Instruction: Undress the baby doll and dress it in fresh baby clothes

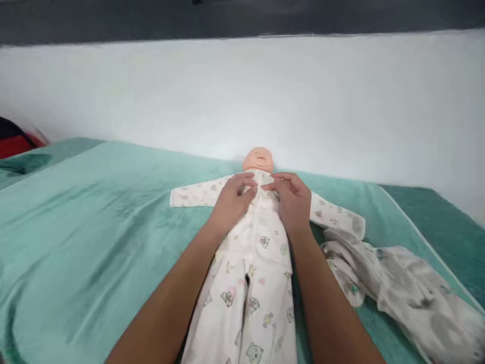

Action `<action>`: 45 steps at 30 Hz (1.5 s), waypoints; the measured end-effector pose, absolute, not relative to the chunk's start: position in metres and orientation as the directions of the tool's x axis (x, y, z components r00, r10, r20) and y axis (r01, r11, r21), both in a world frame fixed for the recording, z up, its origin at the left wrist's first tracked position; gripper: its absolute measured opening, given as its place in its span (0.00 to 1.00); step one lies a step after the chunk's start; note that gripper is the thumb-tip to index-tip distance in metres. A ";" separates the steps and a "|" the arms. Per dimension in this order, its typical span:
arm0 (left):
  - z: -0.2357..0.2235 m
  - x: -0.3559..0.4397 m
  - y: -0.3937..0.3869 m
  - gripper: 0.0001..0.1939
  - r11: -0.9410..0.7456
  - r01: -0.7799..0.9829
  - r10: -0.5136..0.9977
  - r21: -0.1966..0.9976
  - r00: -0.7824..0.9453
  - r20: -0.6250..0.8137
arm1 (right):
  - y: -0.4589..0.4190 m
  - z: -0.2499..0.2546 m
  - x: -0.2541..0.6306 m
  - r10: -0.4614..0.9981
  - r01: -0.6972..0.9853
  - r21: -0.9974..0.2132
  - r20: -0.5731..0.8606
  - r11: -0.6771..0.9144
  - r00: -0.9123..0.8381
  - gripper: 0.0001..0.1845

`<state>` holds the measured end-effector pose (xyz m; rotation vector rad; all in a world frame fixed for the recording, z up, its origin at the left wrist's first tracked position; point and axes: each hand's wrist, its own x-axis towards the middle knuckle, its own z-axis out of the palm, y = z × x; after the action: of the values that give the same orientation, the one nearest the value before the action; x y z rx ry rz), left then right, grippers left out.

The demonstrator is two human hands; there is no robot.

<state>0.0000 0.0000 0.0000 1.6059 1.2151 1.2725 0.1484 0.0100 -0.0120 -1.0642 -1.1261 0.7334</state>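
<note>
A baby doll (258, 161) lies on its back, its head toward the wall. It wears a white long-sleeved baby shirt (199, 193) with small printed animals and matching baby pants (261, 298). Both sleeves stretch out to the sides. At the chest, my left hand (234, 199) pinches the left side of the shirt front with thumb and fingers. Opposite it, my right hand (293, 199) has its fingertips closed on the shirt's right side, close to the left fingertips. The small piece of cloth between the fingers is partly hidden.
A teal blanket (94, 217) with soft folds covers the surface. Crumpled printed grey-white clothing (401, 288) lies at the right, beside my right forearm. A white wall (242, 96) stands behind the doll. A red and black item (17, 144) sits at the far left.
</note>
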 end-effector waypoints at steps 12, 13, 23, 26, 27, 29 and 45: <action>-0.006 -0.002 0.002 0.08 -0.300 0.183 0.953 0.936 0.015 0.302 | -0.009 0.003 0.140 0.885 0.190 -0.937 0.341 0.293 0.316 0.12; -0.006 -0.002 0.002 0.08 -0.300 0.185 0.953 0.936 0.017 0.302 | -0.009 0.004 0.141 0.888 0.197 -0.935 0.343 0.293 0.307 0.12; -0.003 -0.003 0.000 0.12 -0.349 0.290 0.936 0.891 0.072 0.344 | 0.002 -0.007 0.148 0.875 0.204 -0.896 0.434 0.394 0.215 0.10; -0.003 -0.004 0.000 0.15 -0.357 0.328 0.934 0.875 0.091 0.346 | 0.004 -0.009 0.147 0.833 0.191 -0.864 0.501 0.466 0.234 0.09; -0.003 -0.004 0.000 0.16 -0.363 0.344 0.931 0.866 0.105 0.348 | 0.004 -0.009 0.147 0.829 0.193 -0.858 0.511 0.476 0.227 0.08; -0.003 -0.004 0.000 0.18 -0.376 0.378 0.926 0.846 0.133 0.352 | 0.005 -0.010 0.147 0.846 0.189 -0.866 0.496 0.463 0.199 0.08; -0.007 -0.003 -0.003 0.10 -0.386 0.234 0.919 0.892 0.017 0.393 | 0.008 -0.008 0.149 0.864 0.186 -0.883 0.463 0.430 0.197 0.08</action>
<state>-0.0029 -0.0030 -0.0075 1.6754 1.1893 1.4070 0.1491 0.0076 -0.0083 -1.0545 -1.3137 0.6253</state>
